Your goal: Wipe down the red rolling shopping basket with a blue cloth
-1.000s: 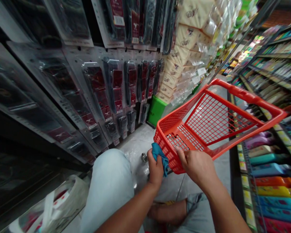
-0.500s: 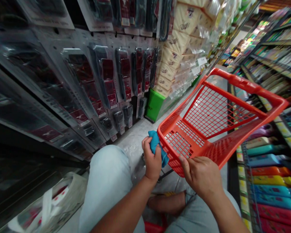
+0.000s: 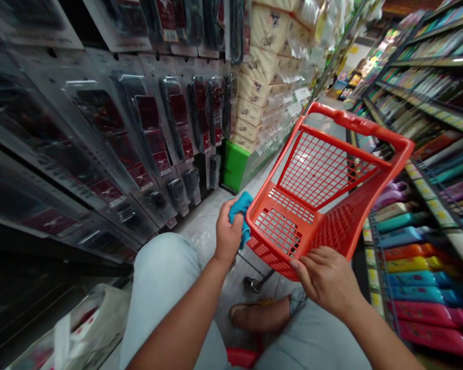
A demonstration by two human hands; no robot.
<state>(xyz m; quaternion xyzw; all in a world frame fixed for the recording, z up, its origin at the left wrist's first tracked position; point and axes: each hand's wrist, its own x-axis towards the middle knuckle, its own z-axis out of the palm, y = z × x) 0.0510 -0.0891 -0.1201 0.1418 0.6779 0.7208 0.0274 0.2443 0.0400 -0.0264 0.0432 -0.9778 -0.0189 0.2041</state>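
A red plastic shopping cart (image 3: 320, 210) with a grid basket stands in front of my knees. My left hand (image 3: 230, 231) is closed around a blue cloth (image 3: 241, 208), which lies against the basket's left front corner. With the fingers over the rim and the thumb outside, my right hand (image 3: 327, 280) grips the near edge of the basket. Below it, a caster wheel (image 3: 252, 284) and part of the dark metal frame show. The inside of the basket holds nothing that I can see.
Blister-packed goods (image 3: 177, 118) hang on the left rack, beside stacked cream tissue packs (image 3: 250, 103) on a green box (image 3: 235, 167). Shelves of colourful packages (image 3: 416, 277) line the right. A pale bag (image 3: 88, 329) stands at lower left. My knees flank the cart's front.
My left hand and the blue cloth have moved slightly up along the cart's corner. The view has shifted, so the cart sits further left, and its wheel shows more. My right hand keeps its grip.
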